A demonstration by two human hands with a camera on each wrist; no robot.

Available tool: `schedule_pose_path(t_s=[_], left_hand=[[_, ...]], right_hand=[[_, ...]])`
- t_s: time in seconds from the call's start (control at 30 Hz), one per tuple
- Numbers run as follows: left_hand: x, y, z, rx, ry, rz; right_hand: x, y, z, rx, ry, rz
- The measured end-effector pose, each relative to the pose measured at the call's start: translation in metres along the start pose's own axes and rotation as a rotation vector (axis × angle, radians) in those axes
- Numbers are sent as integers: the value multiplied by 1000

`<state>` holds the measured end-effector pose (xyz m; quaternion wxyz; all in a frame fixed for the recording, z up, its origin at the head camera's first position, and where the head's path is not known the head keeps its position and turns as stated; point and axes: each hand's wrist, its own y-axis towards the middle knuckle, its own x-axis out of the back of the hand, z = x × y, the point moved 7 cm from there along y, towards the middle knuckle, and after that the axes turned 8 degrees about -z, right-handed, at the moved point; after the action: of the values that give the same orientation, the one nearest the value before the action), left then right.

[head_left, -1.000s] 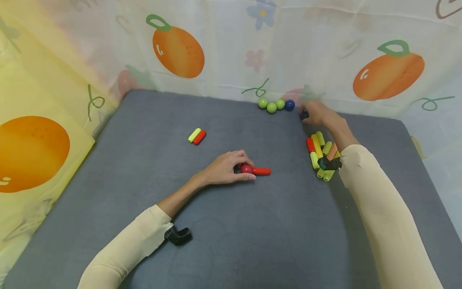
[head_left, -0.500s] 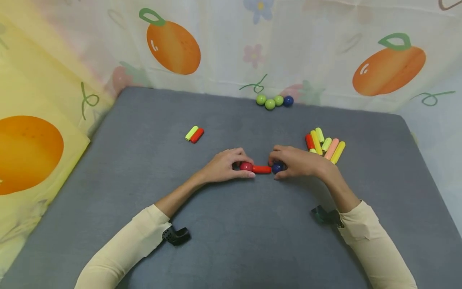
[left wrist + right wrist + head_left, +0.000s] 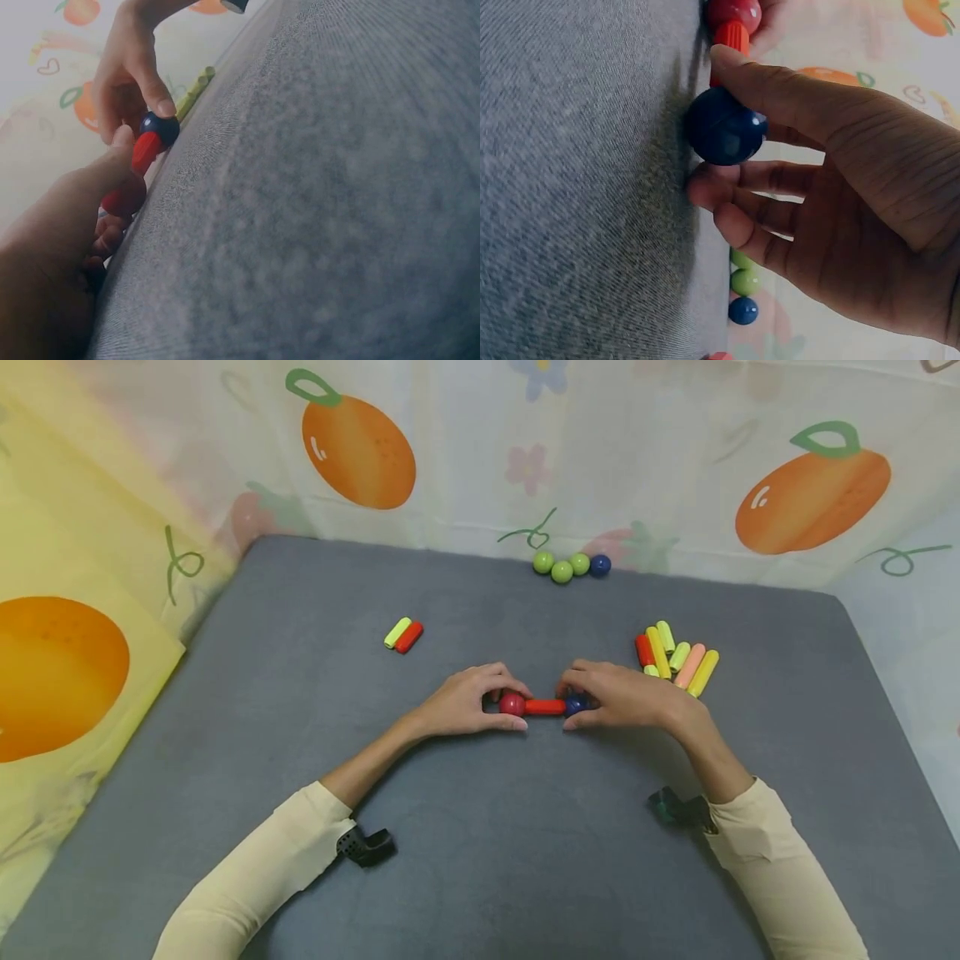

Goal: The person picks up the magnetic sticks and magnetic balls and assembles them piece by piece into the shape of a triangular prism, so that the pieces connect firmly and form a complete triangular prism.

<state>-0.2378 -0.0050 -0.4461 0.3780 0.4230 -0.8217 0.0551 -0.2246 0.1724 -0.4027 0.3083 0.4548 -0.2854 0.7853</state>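
My left hand [image 3: 476, 700] holds a glossy red ball [image 3: 512, 705] between thumb and fingers, low over the grey table. A short red rod [image 3: 545, 707] runs rightward from that ball. At the rod's other end, my right hand [image 3: 626, 695] grips a dark blue ball [image 3: 726, 127]. Ball, rod and ball lie in one straight line. In the right wrist view the rod meets the blue ball, with the thumb over the joint; how deep it sits is hidden. The left wrist view shows the same line of pieces, red ball [image 3: 124, 195] nearest.
Three green balls [image 3: 562, 572] and another blue ball [image 3: 600, 566] sit at the table's back edge. Several coloured rods [image 3: 658, 652] lie behind the right wrist, partly hidden by it. A yellow-green rod [image 3: 397, 632] and a red rod [image 3: 409, 637] lie at the back left.
My right hand has brought the blue ball from the back right toward the front left, up to the red rod's free end. The small gap there has closed. My left hand stays put.
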Motion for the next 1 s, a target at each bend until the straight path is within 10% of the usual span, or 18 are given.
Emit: schedule_pose_path(t_s=[0.77,1.0], left_hand=[[3,-2,2,-20,-36,-43],[2,1,1,-30,-35,-42]], right_hand=[[1,-13,-4,-7,125,111],[51,-37,-29,-67,99,-102]])
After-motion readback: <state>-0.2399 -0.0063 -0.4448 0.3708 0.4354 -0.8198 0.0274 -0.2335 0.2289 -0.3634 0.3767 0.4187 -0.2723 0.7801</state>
